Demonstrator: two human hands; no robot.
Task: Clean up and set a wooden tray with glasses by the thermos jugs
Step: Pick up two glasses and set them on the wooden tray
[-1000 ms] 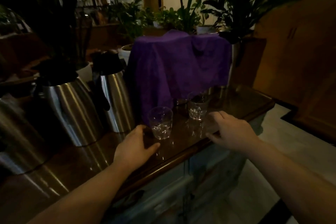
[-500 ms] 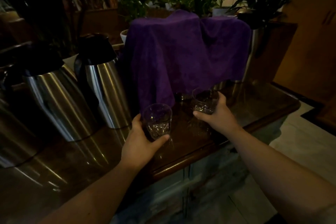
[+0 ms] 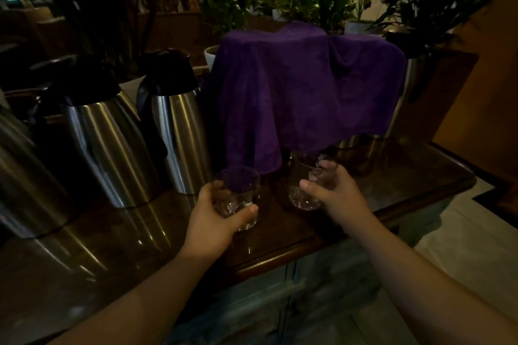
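Note:
My left hand is wrapped around a clear cut-glass tumbler, held a little above the dark wooden counter. A second clear tumbler is gripped from the right by my right hand, also just off the counter. Both glasses are upright. Steel thermos jugs with black tops stand to the left: one close to the left glass, a bigger one beside it. No wooden tray is visible.
A purple cloth drapes over something tall right behind the glasses; shiny metal shows under its right hem. A third steel jug is at the far left. Potted plants line the back. The counter's front edge drops to a tiled floor.
Both hands went from resting on the counter to closing around the two glasses, and now hold them slightly raised. The camera has moved closer and tilted down.

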